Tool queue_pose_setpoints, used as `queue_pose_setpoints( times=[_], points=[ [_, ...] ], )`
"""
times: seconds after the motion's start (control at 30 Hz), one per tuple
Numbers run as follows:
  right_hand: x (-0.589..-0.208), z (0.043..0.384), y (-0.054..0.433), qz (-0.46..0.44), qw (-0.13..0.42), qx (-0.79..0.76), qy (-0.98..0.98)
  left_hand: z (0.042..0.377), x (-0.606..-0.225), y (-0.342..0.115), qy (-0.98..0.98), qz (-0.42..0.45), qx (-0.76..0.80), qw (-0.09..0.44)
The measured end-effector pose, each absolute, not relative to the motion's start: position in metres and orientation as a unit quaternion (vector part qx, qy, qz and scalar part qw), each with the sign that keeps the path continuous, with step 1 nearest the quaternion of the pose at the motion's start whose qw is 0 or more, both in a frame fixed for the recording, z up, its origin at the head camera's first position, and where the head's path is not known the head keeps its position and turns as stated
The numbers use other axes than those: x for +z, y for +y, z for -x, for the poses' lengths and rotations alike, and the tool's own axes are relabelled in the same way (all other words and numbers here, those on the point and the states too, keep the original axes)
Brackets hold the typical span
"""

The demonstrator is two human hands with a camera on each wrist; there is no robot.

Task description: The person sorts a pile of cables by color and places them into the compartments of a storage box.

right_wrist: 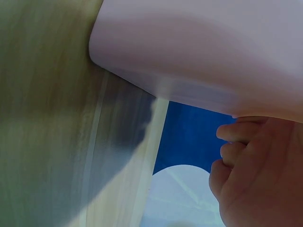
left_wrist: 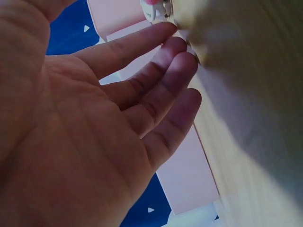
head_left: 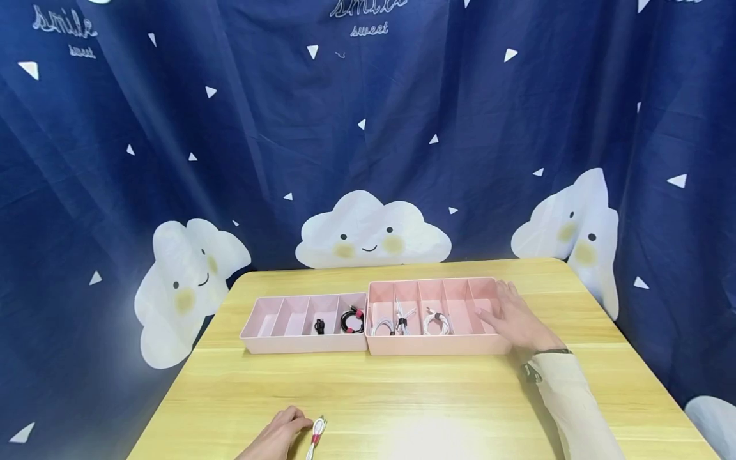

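My right hand [head_left: 520, 319] grips the right end of a pink divided storage box [head_left: 439, 345], thumb over the rim and fingers along the outside of the wall. Below the box wall in the right wrist view, those fingers [right_wrist: 232, 153] are bent. Near the table's front edge, my left hand [head_left: 276, 436] rests beside a bundled white cable [head_left: 316, 436] with a red tie. The left wrist view shows the left fingers [left_wrist: 165, 85] loosely extended, tips at the tabletop, with part of the cable [left_wrist: 156, 10] just past them.
A paler pink divided box [head_left: 305, 345] adjoins the left end of the first; it holds black cables [head_left: 352, 319]. White cables [head_left: 437, 322] lie coiled in the pink box's left compartments. Behind the wooden table [head_left: 402, 390] hangs a dark blue curtain [head_left: 402, 160] with clouds.
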State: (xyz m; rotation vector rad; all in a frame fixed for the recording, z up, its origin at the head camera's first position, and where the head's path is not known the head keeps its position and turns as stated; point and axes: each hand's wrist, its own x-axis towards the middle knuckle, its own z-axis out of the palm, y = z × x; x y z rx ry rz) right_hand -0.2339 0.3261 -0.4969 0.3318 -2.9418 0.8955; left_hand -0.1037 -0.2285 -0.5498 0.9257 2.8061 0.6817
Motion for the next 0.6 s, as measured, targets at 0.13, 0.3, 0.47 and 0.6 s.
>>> queue_pose_setpoints(
  times=[0.13,0.3,0.47,0.6],
  points=[
    [-0.496,0.233,0.326,-0.104,0.025,0.287,-0.952,0.104,-0.548,-0.227,0.913,-0.326,0.244,0.030],
    [-0.495,0.233,0.326,-0.104,0.022,0.288,-0.952,0.099,-0.527,-0.220,0.918,-0.321,0.231,0.044],
    [-0.495,0.233,0.326,-0.106,0.023,0.291,-0.951,0.099,-0.519,-0.217,0.923,-0.305,0.224,0.070],
    [-0.495,0.232,0.326,-0.102,0.021,0.294,-0.950,0.102,-0.517,-0.215,0.921,-0.304,0.227,0.090]
  ],
)
